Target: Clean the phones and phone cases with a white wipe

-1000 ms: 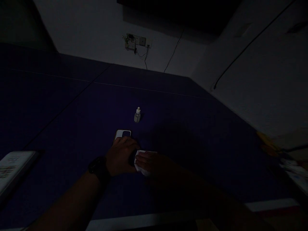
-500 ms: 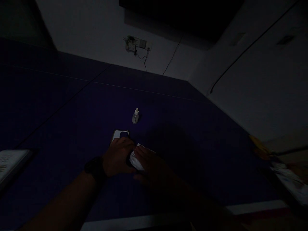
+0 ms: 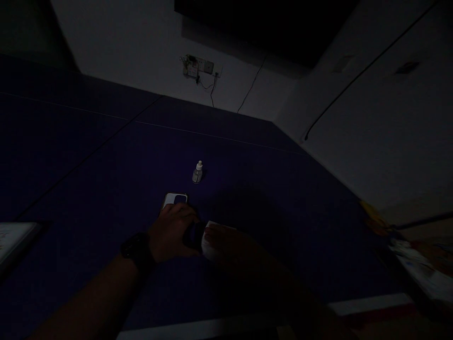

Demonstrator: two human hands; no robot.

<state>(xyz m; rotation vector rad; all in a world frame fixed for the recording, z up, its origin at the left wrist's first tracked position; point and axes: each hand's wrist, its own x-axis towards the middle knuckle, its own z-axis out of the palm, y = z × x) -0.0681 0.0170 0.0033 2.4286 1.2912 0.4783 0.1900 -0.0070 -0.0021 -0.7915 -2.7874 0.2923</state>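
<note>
A phone (image 3: 170,198) lies on the blue tabletop, with a pale upper part and a dark patch at its top corner; my left hand covers the rest. My left hand (image 3: 173,231), a black watch (image 3: 136,248) on its wrist, is closed over the phone, thumb curved to the right. In my right hand (image 3: 233,245) is a crumpled white cloth or tissue (image 3: 208,243), pressed down beside the left thumb. Between the hands is a dark area I cannot make out. A small clear dropper bottle (image 3: 197,173) with a white top stands upright beyond the phone.
The room is very dark. At the left edge of the blue table (image 3: 106,179) lies a white book-like block (image 3: 16,241). Wall sockets with cables (image 3: 200,66) are behind the table, below a black screen (image 3: 262,28). Mixed items (image 3: 417,264) lie at the right.
My right hand has slid a little to the right with the white cloth, widening the gap to my left thumb. My left hand stays on the phone. The view has shifted slightly.
</note>
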